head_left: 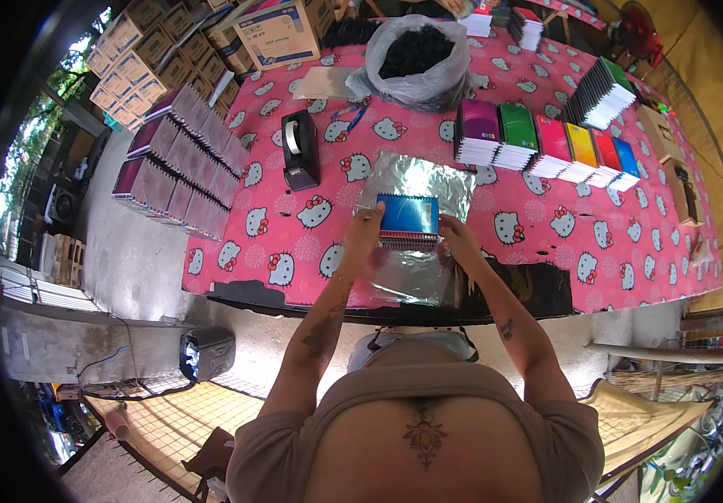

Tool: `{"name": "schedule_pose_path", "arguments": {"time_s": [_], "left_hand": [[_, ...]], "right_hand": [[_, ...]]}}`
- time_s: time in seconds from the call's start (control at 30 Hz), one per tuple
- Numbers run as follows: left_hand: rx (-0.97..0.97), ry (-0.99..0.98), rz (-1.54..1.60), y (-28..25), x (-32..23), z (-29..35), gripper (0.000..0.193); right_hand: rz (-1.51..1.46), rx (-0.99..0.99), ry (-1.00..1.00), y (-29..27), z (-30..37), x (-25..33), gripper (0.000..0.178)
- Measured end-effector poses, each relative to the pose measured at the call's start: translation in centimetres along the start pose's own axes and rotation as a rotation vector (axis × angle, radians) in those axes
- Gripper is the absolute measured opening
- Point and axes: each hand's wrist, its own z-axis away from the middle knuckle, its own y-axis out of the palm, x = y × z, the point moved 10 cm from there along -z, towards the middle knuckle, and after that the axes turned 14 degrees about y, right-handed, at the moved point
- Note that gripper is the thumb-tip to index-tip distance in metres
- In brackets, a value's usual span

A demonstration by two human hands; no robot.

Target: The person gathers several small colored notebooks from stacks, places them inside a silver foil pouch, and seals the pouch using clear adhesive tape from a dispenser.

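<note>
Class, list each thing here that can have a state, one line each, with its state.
Blue notebook: closed, on the wrap, held at both ends.
Clear wrap: spread flat under the notebook.
Plastic bag: open, full of dark items.
Tape dispenser: upright, untouched.
Left hand: gripping the notebook.
Right hand: gripping the notebook.

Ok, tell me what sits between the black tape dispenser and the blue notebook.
In the head view, only pink patterned tablecloth and the silver wrap's edge separate the tape dispenser from the blue notebook.
</note>
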Motion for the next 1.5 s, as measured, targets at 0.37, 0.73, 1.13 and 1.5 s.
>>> {"name": "schedule_pose_path", "arguments": {"time_s": [0.37, 0.73, 1.13, 1.5], "left_hand": [[0.091, -0.08, 0.339, 2.0, 1.1, 1.0, 0.048], [0.534, 0.653, -0.12, -1.2, -4.7, 9.1, 0.014], [0.516, 0.645, -0.065, -1.6, -6.8, 7.7, 0.013], [0.397, -0.113, 0.456, -1.6, 0.9, -1.1, 0.015]], "right_hand": [[-0.14, -0.048, -0.083, -2.3, -0.6, -1.0, 0.044], [0.733, 0.119, -0.526, 2.7, 8.1, -1.0, 0.019], [0.92, -0.13, -0.529, 2.9, 8.9, 2.5, 0.025], [0.948, -0.706, -0.722, 2.3, 10.6, 8.2, 0.043]]}}
